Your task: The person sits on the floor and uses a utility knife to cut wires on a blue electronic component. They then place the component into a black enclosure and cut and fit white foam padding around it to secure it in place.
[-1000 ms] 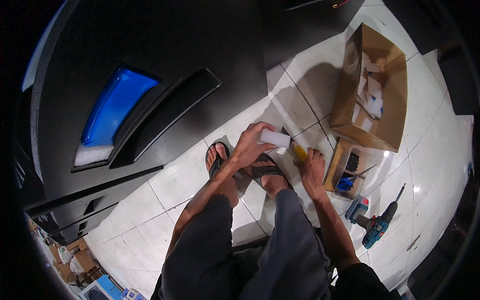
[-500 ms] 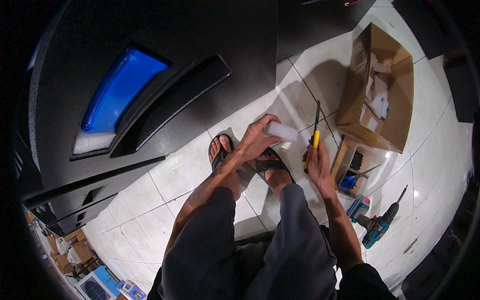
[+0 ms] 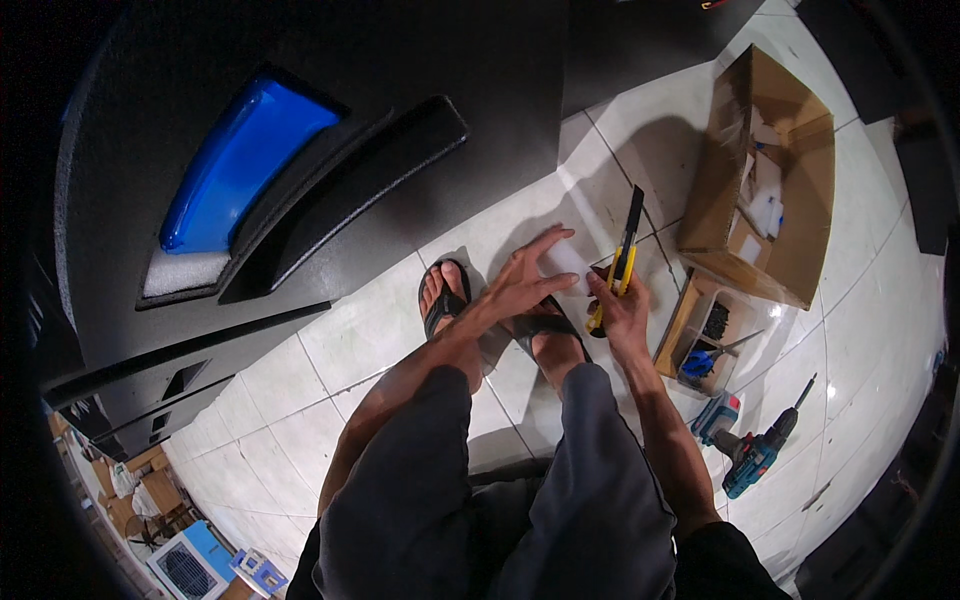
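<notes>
Between the fingers and thumb of my left hand [image 3: 522, 278] is a small white foam block [image 3: 566, 260], held above my right foot. My right hand [image 3: 624, 312] is closed round a yellow and black utility knife [image 3: 621, 268], whose dark blade points away from me. The thumb side of that hand is at the block's right edge; whether it touches cannot be made out. The blade stands to the right of the block, apart from it. To the left, a black panel [image 3: 480, 60] carries a curved cutout with a glossy blue piece [image 3: 245, 165] and white foam [image 3: 186, 274] at its lower end.
A curved black strip [image 3: 360, 190] lies beside the cutout. On the tiled floor at right are an open cardboard box [image 3: 725, 190] with white scraps, a divided tray [image 3: 675, 325] holding black screws and a blue item, and a cordless drill [image 3: 755, 455].
My right hand has moved left with the knife, up to the foam block. My left fingers have spread further round the block, which has turned.
</notes>
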Available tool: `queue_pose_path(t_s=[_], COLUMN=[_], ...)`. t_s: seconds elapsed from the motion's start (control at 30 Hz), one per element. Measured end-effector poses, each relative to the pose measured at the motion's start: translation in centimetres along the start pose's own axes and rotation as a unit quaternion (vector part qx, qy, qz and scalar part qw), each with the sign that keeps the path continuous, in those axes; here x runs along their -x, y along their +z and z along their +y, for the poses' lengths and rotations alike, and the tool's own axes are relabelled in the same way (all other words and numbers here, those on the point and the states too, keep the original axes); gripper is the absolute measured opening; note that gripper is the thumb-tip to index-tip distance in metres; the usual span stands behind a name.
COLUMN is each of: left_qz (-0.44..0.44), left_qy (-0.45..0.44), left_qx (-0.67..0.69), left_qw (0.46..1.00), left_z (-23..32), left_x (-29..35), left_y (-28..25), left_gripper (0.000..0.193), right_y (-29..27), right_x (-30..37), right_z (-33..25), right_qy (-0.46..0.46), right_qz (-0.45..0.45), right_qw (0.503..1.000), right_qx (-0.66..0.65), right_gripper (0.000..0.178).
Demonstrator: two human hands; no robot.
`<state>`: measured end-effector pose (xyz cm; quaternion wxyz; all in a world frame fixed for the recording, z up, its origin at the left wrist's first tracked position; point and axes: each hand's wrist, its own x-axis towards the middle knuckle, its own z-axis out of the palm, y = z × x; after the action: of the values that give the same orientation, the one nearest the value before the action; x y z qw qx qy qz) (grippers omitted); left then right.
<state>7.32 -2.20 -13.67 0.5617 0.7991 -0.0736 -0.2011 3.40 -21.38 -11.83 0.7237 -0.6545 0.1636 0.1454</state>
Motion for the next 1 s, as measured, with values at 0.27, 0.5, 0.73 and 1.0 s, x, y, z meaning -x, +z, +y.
queue_pose_path(t_s=[0.27,0.5,0.73,1.0], left_qz=[-0.016,0.005,0.052,0.061], left_qy=[0.039,0.022,0.098,0.195], left_qx=[-0.083,-0.113,-0.159,-0.242], left_qw=[0.996,0.993,0.981,0.949], left_z=[0.5,0.7,0.8,0.0], left_x=[0.0,-0.1,0.0,-0.4], left_y=[0.9,0.9,1.0,1.2], left_gripper=[0.107,0.097,0.093,0.077], right_y=[0.3,0.6,0.4,0.3], right_x=[0.4,0.7,0.5,-0.2], right_z=[-0.8,-1.2,-0.7,0.6], right_qy=[0.015,0.012,0.011,-0.039], right_qz=[0.05,0.03,0.03,0.013], right_qw=[0.998,0.999,0.999,0.999], right_qx=[-0.036,0.031,0.036,-0.031], right_gripper=[0.021,0.026,0.026,0.029])
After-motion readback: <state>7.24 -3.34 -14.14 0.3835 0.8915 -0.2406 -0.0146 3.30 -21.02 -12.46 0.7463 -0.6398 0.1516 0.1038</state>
